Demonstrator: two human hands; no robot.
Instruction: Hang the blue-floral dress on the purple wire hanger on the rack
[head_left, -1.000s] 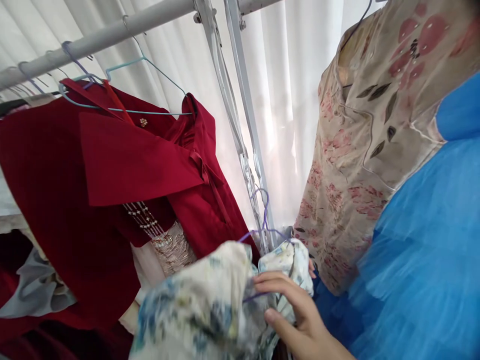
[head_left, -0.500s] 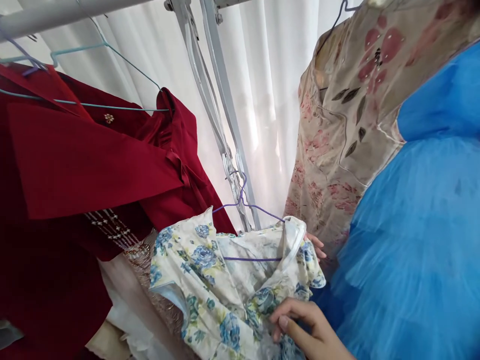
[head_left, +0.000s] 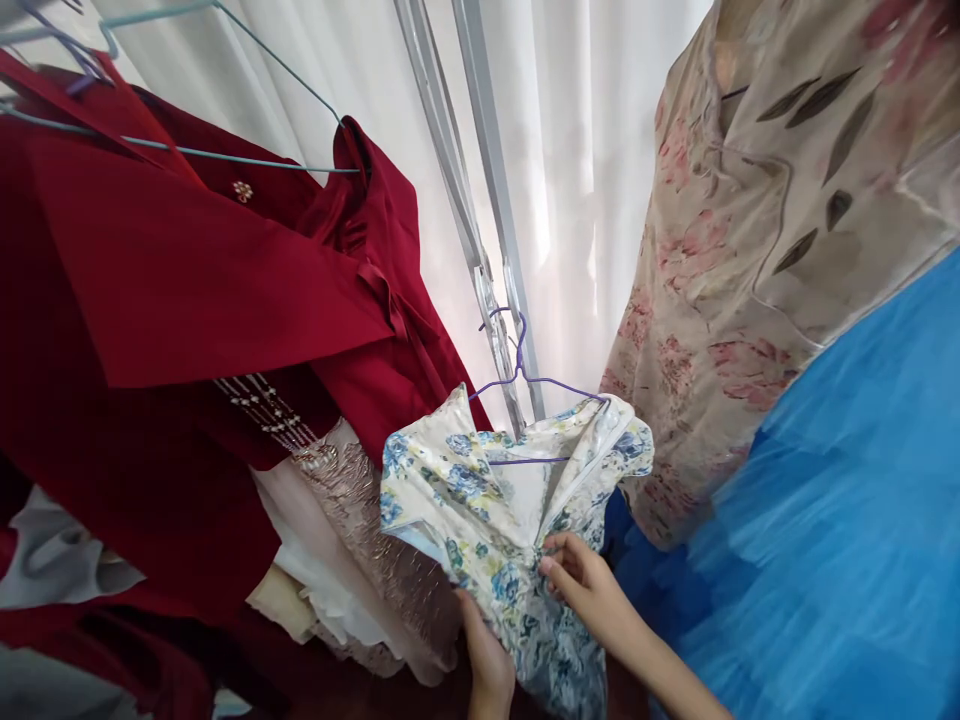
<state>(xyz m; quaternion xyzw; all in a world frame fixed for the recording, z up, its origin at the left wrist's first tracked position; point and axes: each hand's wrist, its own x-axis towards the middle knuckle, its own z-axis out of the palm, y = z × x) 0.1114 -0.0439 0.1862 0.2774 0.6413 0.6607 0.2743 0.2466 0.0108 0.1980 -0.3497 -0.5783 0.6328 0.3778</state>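
A white dress with blue and yellow-green flowers [head_left: 480, 520] hangs in the middle on a purple wire hanger [head_left: 519, 372]. Its neckline is open in a deep V, with the hanger's lower bar showing inside. At the bottom of that V, my right hand [head_left: 592, 590] pinches the fabric between thumb and fingertips. My left hand [head_left: 489, 660] grips the dress's left side lower down, thumb in front and its other fingers hidden behind the cloth.
Dark red garments [head_left: 202, 270] hang at left from a turquoise hanger [head_left: 247, 155]. A beige dress with pink flowers [head_left: 690, 330] and a blue tulle dress [head_left: 832, 520] hang at right. Grey metal posts [head_left: 491, 150] stand before a white curtain [head_left: 570, 120].
My left hand has come into view at the dress's lower left side. Fingers seen behind the right shoulder are gone from there. My right hand now pinches at the V, and the view has tilted down.
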